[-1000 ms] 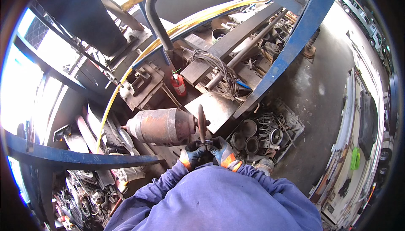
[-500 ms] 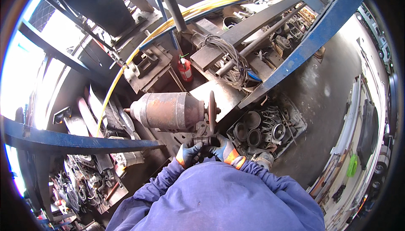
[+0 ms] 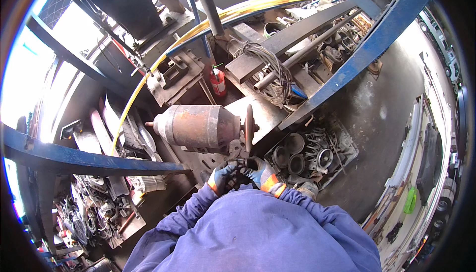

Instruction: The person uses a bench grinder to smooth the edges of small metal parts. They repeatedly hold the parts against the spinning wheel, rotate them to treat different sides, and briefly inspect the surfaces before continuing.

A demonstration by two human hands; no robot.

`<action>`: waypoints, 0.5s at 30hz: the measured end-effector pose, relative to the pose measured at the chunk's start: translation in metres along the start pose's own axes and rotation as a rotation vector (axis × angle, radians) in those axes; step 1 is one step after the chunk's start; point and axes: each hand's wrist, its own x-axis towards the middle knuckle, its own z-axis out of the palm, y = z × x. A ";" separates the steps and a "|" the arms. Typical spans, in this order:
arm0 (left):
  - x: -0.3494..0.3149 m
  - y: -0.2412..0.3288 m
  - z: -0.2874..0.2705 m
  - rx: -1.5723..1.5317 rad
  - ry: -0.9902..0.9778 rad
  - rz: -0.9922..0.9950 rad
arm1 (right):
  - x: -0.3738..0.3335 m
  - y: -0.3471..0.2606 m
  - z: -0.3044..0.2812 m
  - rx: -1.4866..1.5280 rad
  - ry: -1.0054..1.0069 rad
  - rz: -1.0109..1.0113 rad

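My left hand (image 3: 222, 175) and my right hand (image 3: 261, 173), in blue gloves with orange cuffs, are close together in front of my body. Between them they grip a small dark metal part (image 3: 242, 162) by its two ends; fingers cover much of it, so its exact kind cannot be made out. Just beyond the hands stands a rusty bench grinder (image 3: 196, 127) with a large cylindrical motor body. Its disc-shaped wheel (image 3: 249, 128), seen edge-on at the right end, is slightly farther off than the held part and apart from it.
Right of the hands lies a tray (image 3: 353, 154) of metal rings and scrap. A red bottle (image 3: 217, 82) stands behind the grinder. A blue beam (image 3: 99, 164) crosses at left, another blue beam (image 3: 357, 56) at right. Coiled cable (image 3: 270, 71) hangs over a steel bar.
The held metal part seems to have turned and dropped slightly nearer my body, showing less of its side. Both hands keep hold; the view has shifted a little.
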 end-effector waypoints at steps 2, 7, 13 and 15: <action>0.003 0.000 0.002 -0.081 -0.039 -0.061 | -0.002 -0.015 -0.001 -0.103 0.034 -0.034; -0.005 0.017 0.018 -0.292 -0.210 -0.238 | -0.007 -0.033 0.003 0.173 0.058 0.022; 0.002 0.010 0.024 -0.332 -0.301 -0.326 | -0.005 -0.008 -0.001 0.170 0.077 0.014; 0.004 0.007 0.022 -0.301 -0.351 -0.330 | -0.007 0.001 -0.003 0.083 0.119 -0.024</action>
